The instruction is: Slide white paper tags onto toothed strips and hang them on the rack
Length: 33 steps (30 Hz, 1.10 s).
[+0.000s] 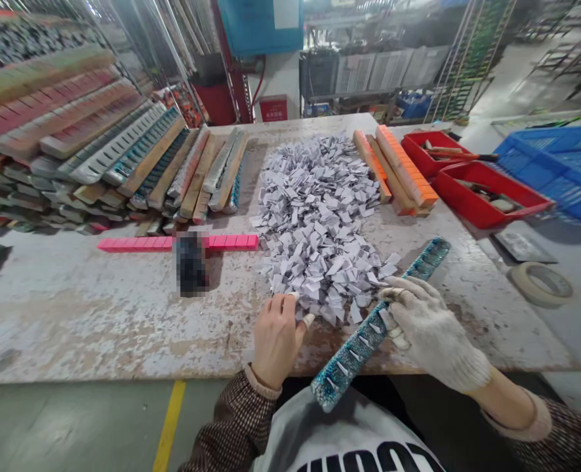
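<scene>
A large heap of small white-grey pieces point(320, 216) covers the middle of the worn table. My bare left hand point(279, 334), with wraps on its fingertips, rests at the heap's near edge; thumb and forefinger are apart and no piece shows between them. A blue-green speckled strip with slots point(352, 357) lies diagonally over the table's front edge. Small pale pieces stand in several of its nearer slots. My gloved right hand point(425, 328) is closed round the strip's middle, thumb and fingers at its upper side.
Many slotted bars point(118, 144) are stacked at the left. A pink bar point(234, 242) lies beside a blurred dark object point(191, 263). Orange bars point(406, 167), red trays point(490, 193), a blue crate point(560, 164) and a tape roll point(541, 284) are at the right.
</scene>
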{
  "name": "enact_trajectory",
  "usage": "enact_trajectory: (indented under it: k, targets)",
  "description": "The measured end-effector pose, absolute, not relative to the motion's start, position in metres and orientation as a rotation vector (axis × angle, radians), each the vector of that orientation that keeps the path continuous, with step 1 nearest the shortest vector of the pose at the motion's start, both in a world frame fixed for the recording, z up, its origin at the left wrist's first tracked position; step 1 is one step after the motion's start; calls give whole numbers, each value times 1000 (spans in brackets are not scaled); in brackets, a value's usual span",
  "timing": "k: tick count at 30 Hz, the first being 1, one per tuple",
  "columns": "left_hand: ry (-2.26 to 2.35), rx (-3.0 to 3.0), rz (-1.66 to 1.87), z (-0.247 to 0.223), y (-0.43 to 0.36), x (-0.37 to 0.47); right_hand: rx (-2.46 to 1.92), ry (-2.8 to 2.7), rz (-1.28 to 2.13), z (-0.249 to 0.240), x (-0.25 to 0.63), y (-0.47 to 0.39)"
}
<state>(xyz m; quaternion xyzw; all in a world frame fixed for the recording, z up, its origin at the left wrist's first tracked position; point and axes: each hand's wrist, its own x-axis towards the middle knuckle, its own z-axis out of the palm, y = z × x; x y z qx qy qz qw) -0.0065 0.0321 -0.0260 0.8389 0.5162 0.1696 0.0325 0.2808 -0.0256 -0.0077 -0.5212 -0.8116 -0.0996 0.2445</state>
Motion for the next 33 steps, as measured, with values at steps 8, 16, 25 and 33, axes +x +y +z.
enact_trajectory:
  k: [8,16,25,33]
  targets:
    - [1583,2587,549,-35,36,0,-1360,-2381,-138,-2,290,-16]
    - [1546,2621,587,-36,39,2,-1356,-2482,-41,-9,291,-8]
    - [1438,2365,883,-43,40,-8,-1281,-2269,-55,-23,273,-29]
    - [1012,966,948,-14,19,-10,-1228,-2116,119,-4,252,-27]
